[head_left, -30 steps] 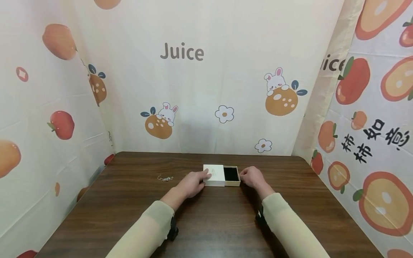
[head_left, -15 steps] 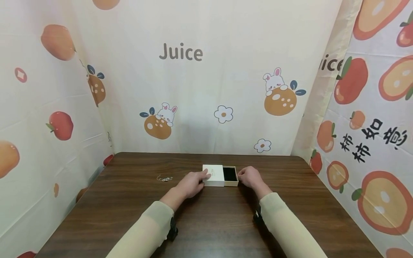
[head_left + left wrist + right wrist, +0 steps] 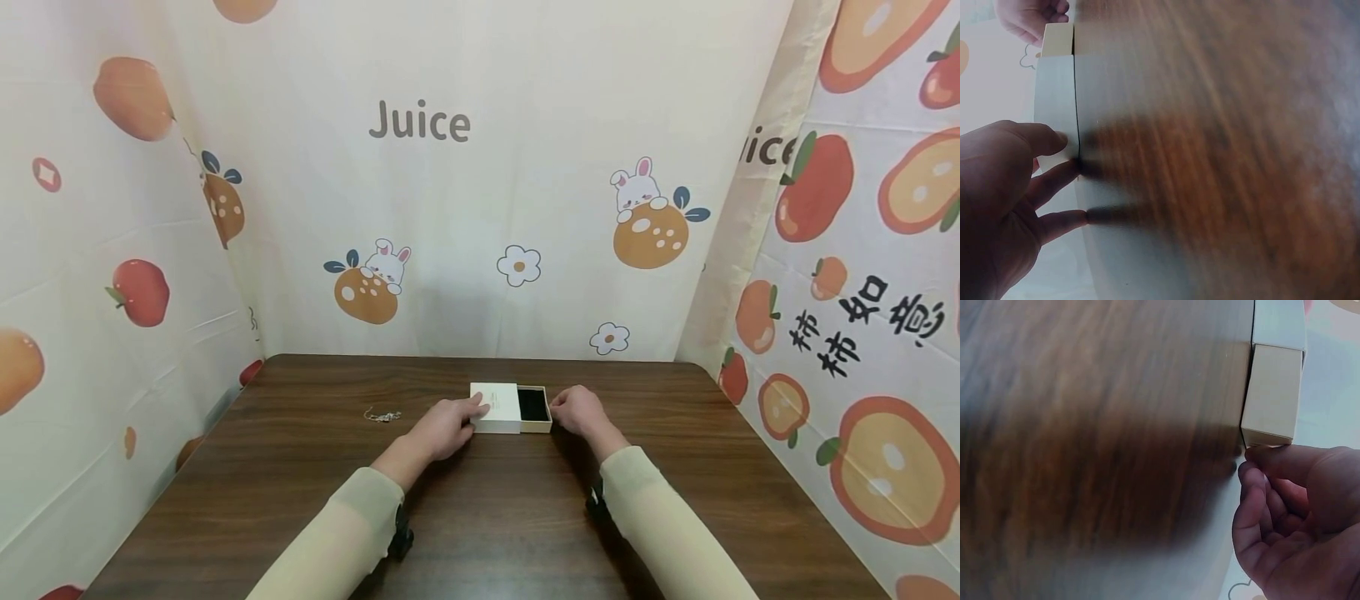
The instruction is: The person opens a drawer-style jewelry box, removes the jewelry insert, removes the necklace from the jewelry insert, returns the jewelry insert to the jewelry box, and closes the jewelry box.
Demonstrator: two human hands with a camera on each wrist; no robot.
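A small white drawer box point(image 3: 495, 402) lies flat on the table, its outer sleeve at left and its drawer point(image 3: 536, 427) partly out to the right. Black lining shows inside the drawer. My left hand point(image 3: 447, 427) grips the sleeve's left end, fingers reaching onto its top. In the left wrist view the thumb of the left hand point(image 3: 1004, 169) lies along the sleeve's near side. At the drawer's end is my right hand point(image 3: 579, 410), fingers curled in. The thumb of that right hand point(image 3: 1304, 512) presses at the end face.
A thin silvery chain point(image 3: 382, 415) lies on the brown wooden table point(image 3: 480, 517), left of the box. Printed cloth point(image 3: 450, 192) hangs along the table's back and sides. Black straps point(image 3: 401, 533) sit around the wrists over pale sleeves.
The drawer has slid a little to the left into the sleeve, the right hand moving left with it. The left hand holds its place on the sleeve. The head view shifts slightly.
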